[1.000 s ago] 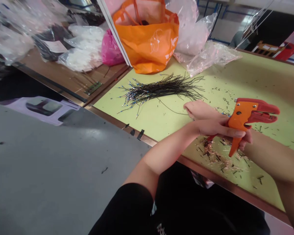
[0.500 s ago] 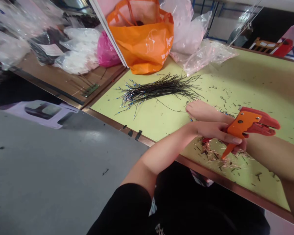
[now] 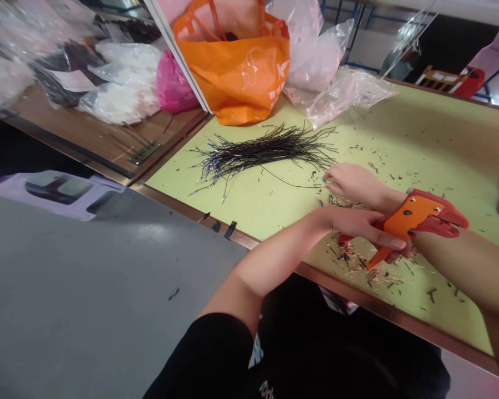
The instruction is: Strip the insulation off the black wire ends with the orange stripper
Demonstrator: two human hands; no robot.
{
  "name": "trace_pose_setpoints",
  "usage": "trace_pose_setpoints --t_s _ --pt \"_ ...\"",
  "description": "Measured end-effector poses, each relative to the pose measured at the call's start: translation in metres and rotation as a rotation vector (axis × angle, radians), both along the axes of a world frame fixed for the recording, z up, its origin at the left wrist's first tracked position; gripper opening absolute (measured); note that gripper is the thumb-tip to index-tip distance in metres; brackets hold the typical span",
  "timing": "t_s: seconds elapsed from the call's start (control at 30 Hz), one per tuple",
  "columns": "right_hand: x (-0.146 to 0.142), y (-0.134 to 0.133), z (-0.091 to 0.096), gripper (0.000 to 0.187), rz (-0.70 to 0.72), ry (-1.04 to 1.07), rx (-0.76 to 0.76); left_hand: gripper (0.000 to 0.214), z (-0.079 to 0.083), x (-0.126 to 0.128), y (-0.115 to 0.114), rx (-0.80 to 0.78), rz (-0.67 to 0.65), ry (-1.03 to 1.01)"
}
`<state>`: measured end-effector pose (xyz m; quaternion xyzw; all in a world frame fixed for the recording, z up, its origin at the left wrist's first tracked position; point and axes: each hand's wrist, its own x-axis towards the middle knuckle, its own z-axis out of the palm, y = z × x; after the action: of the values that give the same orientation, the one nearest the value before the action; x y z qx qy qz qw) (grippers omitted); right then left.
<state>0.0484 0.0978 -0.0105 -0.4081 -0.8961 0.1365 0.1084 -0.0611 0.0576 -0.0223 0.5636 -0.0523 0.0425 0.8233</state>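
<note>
My left hand (image 3: pixel 360 224) is wrapped around the handles of an orange and red wire stripper (image 3: pixel 411 213), its jaws pointing right, above my right forearm. My right hand (image 3: pixel 351 180) reaches left under the tool, low over the table, its fingers curled together by a small blue-tipped piece; what they hold is too small to make out. To the left of these fingers lies a bundle of black wires (image 3: pixel 270 148), many with blue ends. One loose wire (image 3: pixel 286 181) curves from the bundle towards my right hand.
Copper strands and black insulation scraps (image 3: pixel 378 271) litter the yellow-green table (image 3: pixel 449 149). Behind the wires stand an orange bag (image 3: pixel 241 72) and clear plastic bags (image 3: pixel 336 100). A pink bag (image 3: pixel 174 83) sits beyond the white divider. A lilac plastic stool (image 3: pixel 66 208) is at left.
My right hand has drawn a little to the right, away from the wire bundle, and its fingers are more curled. My left hand still grips the wire stripper. The view has shifted slightly.
</note>
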Motion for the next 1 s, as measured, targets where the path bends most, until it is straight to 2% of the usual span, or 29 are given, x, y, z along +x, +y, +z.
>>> trace_pose_setpoints --t_s 0.07,0.2,0.3,0.43,0.53,0.63,0.73,0.8,0.9,1.0 --pt "-0.011 0.013 0.002 0.012 0.026 -0.151 0.059 0.050 0.002 -0.001 0.000 0.014 -0.014 0.018" --pt "-0.012 0.006 -0.004 0.024 0.148 -0.477 0.247 0.050 0.006 -0.002 0.000 0.044 -0.008 0.016" --pt "-0.010 0.004 -0.007 0.025 0.156 -0.505 0.279 0.048 0.009 -0.002 -0.001 0.074 -0.005 -0.026" --pt "-0.008 0.011 -0.002 0.025 0.141 -0.466 0.222 0.049 0.012 -0.003 -0.002 0.056 0.029 -0.004" --pt "-0.002 0.012 0.008 0.025 0.029 -0.355 0.087 0.052 0.012 -0.004 -0.002 0.044 0.023 0.042" --pt "0.013 0.008 0.016 0.016 -0.145 -0.187 -0.075 0.051 0.010 -0.003 -0.002 0.027 0.019 0.040" --pt "0.036 0.000 0.019 0.010 -0.292 0.101 -0.219 0.051 0.008 -0.002 -0.002 0.008 0.028 0.031" --pt "0.053 -0.008 0.020 0.019 -0.358 0.301 -0.295 0.053 0.007 -0.002 -0.003 0.015 0.038 0.026" --pt "0.075 -0.027 0.022 0.032 -0.429 0.566 -0.348 0.058 0.004 -0.003 -0.004 0.014 0.091 0.043" --pt "0.093 -0.048 0.024 0.035 -0.524 0.850 -0.298 0.060 -0.002 -0.005 -0.006 -0.028 0.174 0.048"
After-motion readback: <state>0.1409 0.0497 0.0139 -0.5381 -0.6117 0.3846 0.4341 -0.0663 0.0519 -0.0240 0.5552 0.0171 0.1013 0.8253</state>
